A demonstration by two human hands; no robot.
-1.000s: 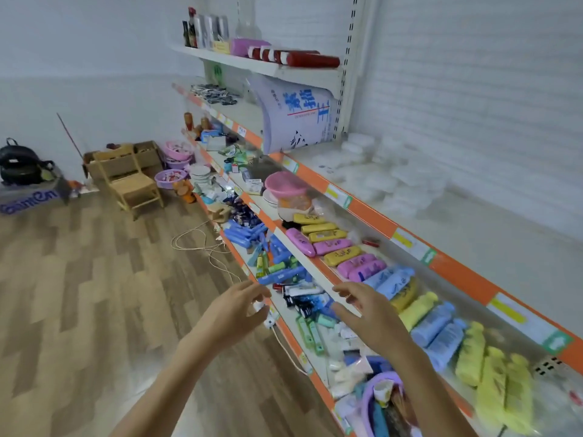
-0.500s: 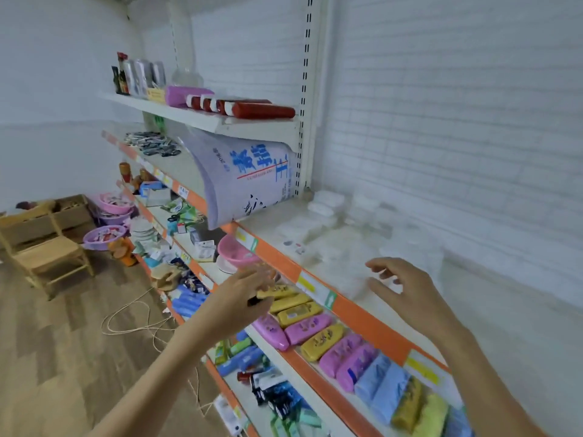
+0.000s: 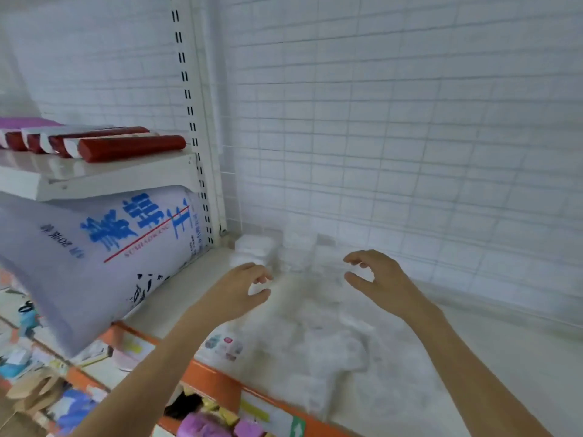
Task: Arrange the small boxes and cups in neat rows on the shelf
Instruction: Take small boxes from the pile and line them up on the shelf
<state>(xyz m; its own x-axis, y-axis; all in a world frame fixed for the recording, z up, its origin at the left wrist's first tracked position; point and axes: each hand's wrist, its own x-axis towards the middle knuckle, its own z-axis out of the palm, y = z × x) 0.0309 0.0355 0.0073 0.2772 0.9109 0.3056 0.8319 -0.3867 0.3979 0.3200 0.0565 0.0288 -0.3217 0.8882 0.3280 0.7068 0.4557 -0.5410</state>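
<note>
Several small clear plastic boxes and cups [image 3: 318,335] lie blurred and scattered across the white shelf [image 3: 511,367], with neater stacks [image 3: 255,250] against the back wall. My left hand [image 3: 239,291] hovers over the shelf's left part, fingers loosely curled, holding nothing. My right hand [image 3: 375,275] hovers a little farther back and to the right, fingers and thumb curved apart in an open claw, also empty. Both hands hang above the containers; I cannot tell whether they touch any.
A large white sack with blue characters [image 3: 94,263] leans on the shelf's left end. Above it a higher shelf carries red and white tubes [image 3: 126,146]. The shelf's orange front edge [image 3: 220,383] runs below my arms, with coloured goods on lower shelves.
My view has risen from the lower shelves to the upper white shelf. Both hands have moved up and forward over the clear containers.
</note>
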